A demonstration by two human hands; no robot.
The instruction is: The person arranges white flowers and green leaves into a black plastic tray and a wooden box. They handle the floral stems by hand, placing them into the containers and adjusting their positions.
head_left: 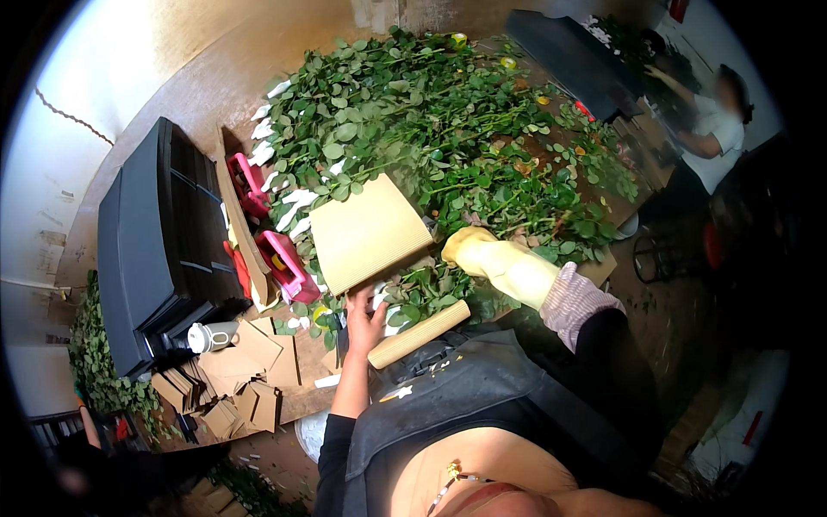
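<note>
A pale yellow corrugated cardboard sheet (pixel 366 228) lies tilted over the leafy stems in front of me, its right edge bent downward. My left hand (pixel 366 323), bare, is at its near edge, with the fingers reaching under the sheet and partly hidden. On my right hand (pixel 471 252) is a long yellow glove; it is closed beside the sheet's right corner, and what it holds is hidden. A rolled piece of corrugated cardboard (pixel 419 334) rests at the table edge against my dark apron (pixel 457 388). Green leafy rose stems (pixel 370 112) heap across the table.
Left stand a stack of black sheets (pixel 142 241), pink plastic holders (pixel 293 267), a white mug (pixel 207 337) and small cardboard pieces (pixel 250 353). White crumpled pieces (pixel 297 202) lie along the stems. A person (pixel 719 138) works at the far right; another person's arm (pixel 89 426) shows at lower left.
</note>
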